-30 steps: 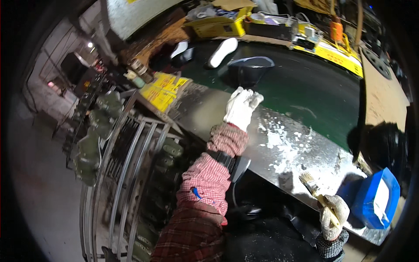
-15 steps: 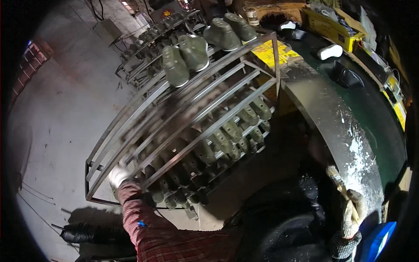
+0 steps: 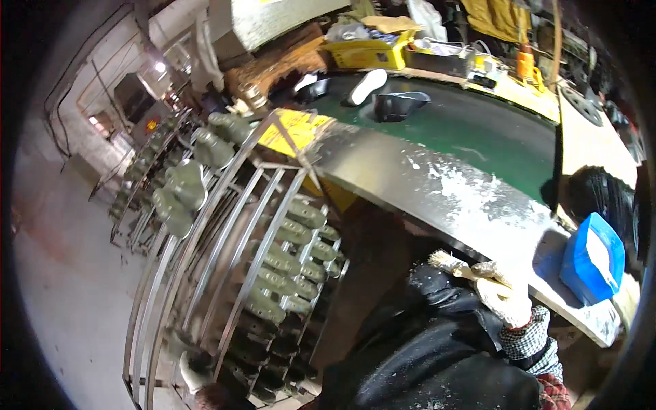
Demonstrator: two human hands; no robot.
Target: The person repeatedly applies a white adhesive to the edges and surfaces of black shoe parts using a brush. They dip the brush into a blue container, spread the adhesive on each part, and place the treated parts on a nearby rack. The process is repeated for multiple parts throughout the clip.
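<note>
My right hand, in a pale glove, is closed round a brush with light bristles, just off the near edge of the metal-topped bench. At the lower left my left hand, in a white glove, is at the rack's near end. It is closed on a dark olive shoe, which is blurred. The metal rack holds several olive shoe forms on its lower bars. Several olive shoes stand along its top.
White smears mark the bench, and a blue container with white contents stands at its right end. Beyond lie a dark green surface, a white sole-shaped piece, a black shoe upper and a yellow crate.
The view has turned to the right, bringing the bench and blue container inward. My left hand has a shoe at the rack's end. My right hand still grips the brush.
</note>
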